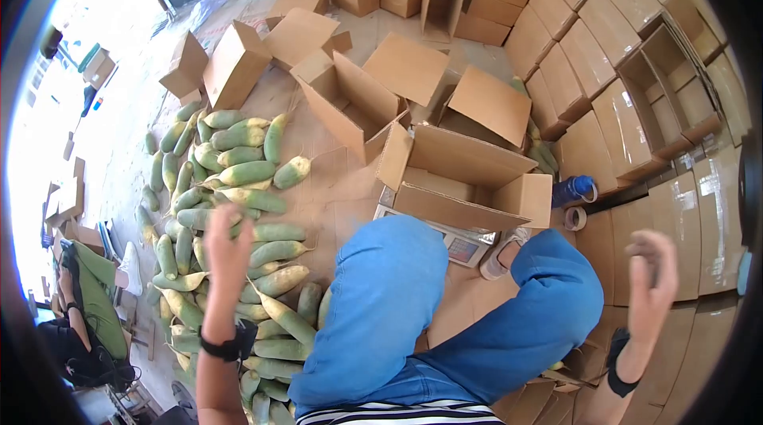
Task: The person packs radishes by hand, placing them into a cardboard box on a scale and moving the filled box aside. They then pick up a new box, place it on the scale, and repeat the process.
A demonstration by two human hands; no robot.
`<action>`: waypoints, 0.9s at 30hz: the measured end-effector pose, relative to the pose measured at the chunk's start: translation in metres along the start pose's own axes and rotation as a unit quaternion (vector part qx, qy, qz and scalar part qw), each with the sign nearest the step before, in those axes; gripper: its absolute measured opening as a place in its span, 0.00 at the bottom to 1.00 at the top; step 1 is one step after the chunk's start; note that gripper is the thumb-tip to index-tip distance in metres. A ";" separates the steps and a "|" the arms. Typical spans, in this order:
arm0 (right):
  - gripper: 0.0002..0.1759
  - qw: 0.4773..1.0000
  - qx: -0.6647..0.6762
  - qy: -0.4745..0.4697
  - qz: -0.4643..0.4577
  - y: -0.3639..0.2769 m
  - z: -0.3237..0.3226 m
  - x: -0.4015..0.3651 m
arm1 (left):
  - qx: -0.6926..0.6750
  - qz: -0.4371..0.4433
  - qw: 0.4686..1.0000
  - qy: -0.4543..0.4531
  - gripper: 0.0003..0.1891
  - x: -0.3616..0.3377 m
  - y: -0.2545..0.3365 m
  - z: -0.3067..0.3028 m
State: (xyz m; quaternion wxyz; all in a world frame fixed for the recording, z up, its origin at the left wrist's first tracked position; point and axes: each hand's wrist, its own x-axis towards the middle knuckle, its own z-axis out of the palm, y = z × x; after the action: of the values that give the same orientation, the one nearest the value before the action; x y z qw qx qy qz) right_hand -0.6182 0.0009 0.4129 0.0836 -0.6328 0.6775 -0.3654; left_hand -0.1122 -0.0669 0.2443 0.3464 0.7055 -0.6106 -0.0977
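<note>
Many green radishes with pale ends lie in a wide heap of green radishes (pixel 274 282) on the floor to the left. My left hand (pixel 228 246) is over this heap, its bent fingers blurred beside one radish (pixel 195 218); whether they grip it I cannot make out. My right hand (pixel 653 278) is raised at the right, empty, with fingers loosely curled and apart. Between my knees and the far boxes, an open cardboard box (pixel 469 206) rests on a scale (pixel 465 248). Its visible inside holds nothing I can see.
Open cardboard boxes (pixel 350 99) stand ahead, with more behind them. Stacked cartons (pixel 628 131) form a wall on the right. A blue bottle (pixel 574 190) and a tape roll (pixel 575 219) sit beside the box. Another person's arm (pixel 75 306) shows at far left.
</note>
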 end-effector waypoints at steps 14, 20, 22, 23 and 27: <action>0.12 0.990 -0.041 -0.073 0.111 0.080 0.045 -0.040 | 0.353 -0.032 0.868 -0.347 0.31 -0.137 -0.192 0.142; 0.12 0.991 -0.040 -0.062 0.110 0.079 0.049 -0.041 | 0.334 0.069 0.882 -0.326 0.18 -0.153 -0.176 0.121; 0.13 0.991 -0.041 -0.064 0.111 0.078 0.049 -0.040 | 0.316 0.067 0.845 -0.425 0.12 -0.156 -0.155 0.097; 0.13 0.991 -0.040 -0.064 0.110 0.078 0.049 -0.039 | 0.335 0.116 0.811 -0.465 0.14 -0.167 -0.151 0.089; 0.11 0.992 -0.021 -0.054 0.114 0.075 0.054 -0.036 | 0.357 0.284 0.794 -0.402 0.15 -0.216 -0.179 0.087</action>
State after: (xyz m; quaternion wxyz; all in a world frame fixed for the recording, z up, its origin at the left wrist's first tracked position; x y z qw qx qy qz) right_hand -0.6401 0.0079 0.3161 0.1477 -0.5718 0.7474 -0.3042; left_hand -0.0699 0.1046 0.0090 -0.1944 0.4709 -0.8593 -0.0452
